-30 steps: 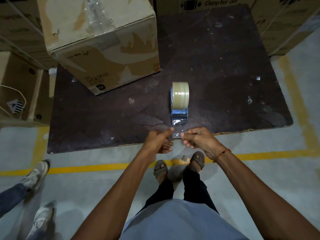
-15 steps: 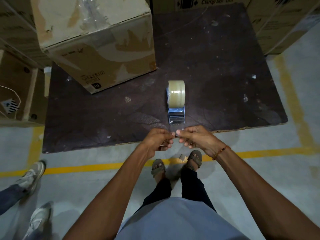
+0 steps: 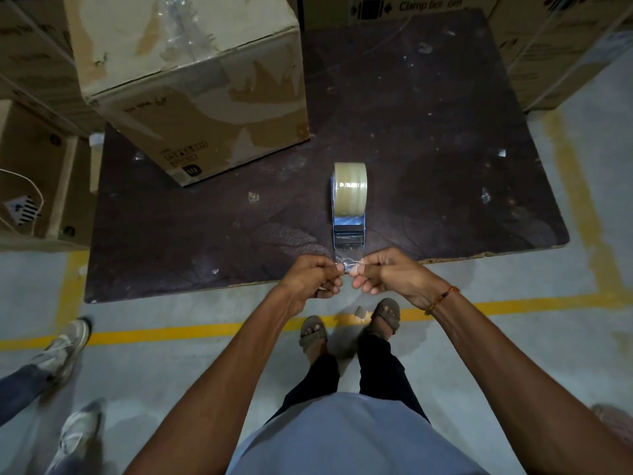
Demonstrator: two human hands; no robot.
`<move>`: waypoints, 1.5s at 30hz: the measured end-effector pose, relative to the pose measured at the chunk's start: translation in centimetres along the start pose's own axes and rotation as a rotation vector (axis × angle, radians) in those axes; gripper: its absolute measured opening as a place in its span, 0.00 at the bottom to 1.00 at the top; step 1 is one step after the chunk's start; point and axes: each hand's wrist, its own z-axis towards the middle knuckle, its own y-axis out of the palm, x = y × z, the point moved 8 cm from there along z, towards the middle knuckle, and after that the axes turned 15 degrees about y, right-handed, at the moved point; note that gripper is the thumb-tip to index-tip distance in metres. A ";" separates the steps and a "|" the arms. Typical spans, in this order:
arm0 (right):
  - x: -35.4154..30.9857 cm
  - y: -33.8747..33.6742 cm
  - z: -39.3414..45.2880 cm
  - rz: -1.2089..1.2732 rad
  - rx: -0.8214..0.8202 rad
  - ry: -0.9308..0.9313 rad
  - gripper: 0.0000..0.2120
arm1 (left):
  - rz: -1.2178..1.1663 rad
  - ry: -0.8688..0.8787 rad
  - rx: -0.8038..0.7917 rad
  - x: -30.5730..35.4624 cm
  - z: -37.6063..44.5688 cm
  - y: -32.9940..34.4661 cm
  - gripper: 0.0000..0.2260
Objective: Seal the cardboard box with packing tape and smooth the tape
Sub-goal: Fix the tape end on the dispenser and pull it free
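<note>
Head view, what are the hands doing?

— Left hand [image 3: 310, 277] and right hand [image 3: 387, 274] each pinch the crinkled free end of clear tape [image 3: 347, 265] coming off the tape dispenser [image 3: 349, 207].

— And the cardboard box [image 3: 195, 84]?

— Far left on the dark board [image 3: 445, 132], well apart from the dispenser, flaps closed.

A carton [image 3: 394, 12] at the far edge reads "Clamp bottom" (a few letters hidden) beside a printed arrow symbol. The near box [image 3: 191, 97] carries a small label [image 3: 186, 156], its print too small to read.
</note>
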 end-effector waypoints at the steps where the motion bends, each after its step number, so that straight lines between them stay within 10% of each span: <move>1: 0.0 -0.1 0.0 -0.003 0.001 -0.003 0.10 | -0.003 -0.009 0.005 0.0 0.0 0.0 0.08; 39: 0.3 -0.3 -0.1 0.022 0.030 0.007 0.08 | 0.099 0.010 0.047 -0.7 0.3 -0.4 0.17; 45: -1.7 -4.8 -1.2 0.046 0.332 -0.134 0.11 | 0.384 0.270 0.256 3.5 1.6 -4.9 0.12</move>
